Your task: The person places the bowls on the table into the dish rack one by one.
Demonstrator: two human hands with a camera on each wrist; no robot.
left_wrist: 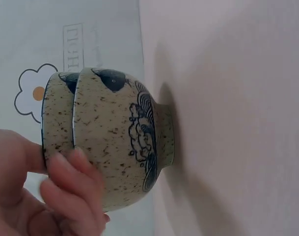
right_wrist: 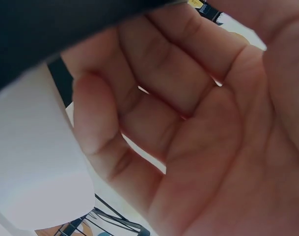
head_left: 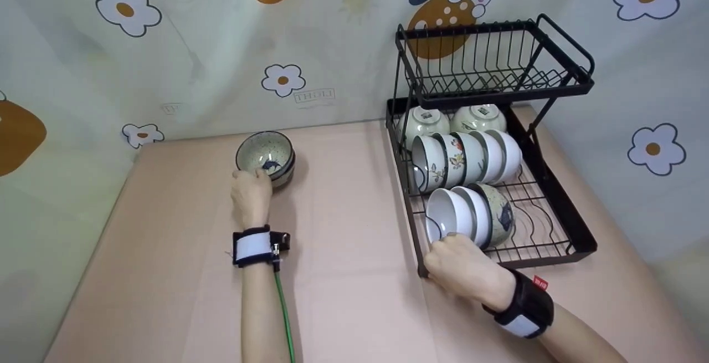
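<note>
Two speckled bowls with dark blue painting stand nested on the table. My left hand (head_left: 252, 197) pinches the near rim of the upper bowl (head_left: 262, 151), and its fingertips overlap the lower bowl (left_wrist: 110, 132) in the left wrist view. At the front left corner of a black two-tier dish rack (head_left: 570, 224), my right hand (head_left: 465, 266) has its fingers curled round the dark edge (right_wrist: 66, 37). Right beside those fingers stands a white bowl (head_left: 443, 213), tilted on its side in the lower tier.
Behind the front row, which also holds a speckled bowl (head_left: 500, 213), stands a row of several patterned and white bowls (head_left: 464, 158). Two upturned bowls (head_left: 427, 122) sit at the rack's back. Patterned cloth (head_left: 210, 47) hangs behind the pink-covered table (head_left: 343, 230).
</note>
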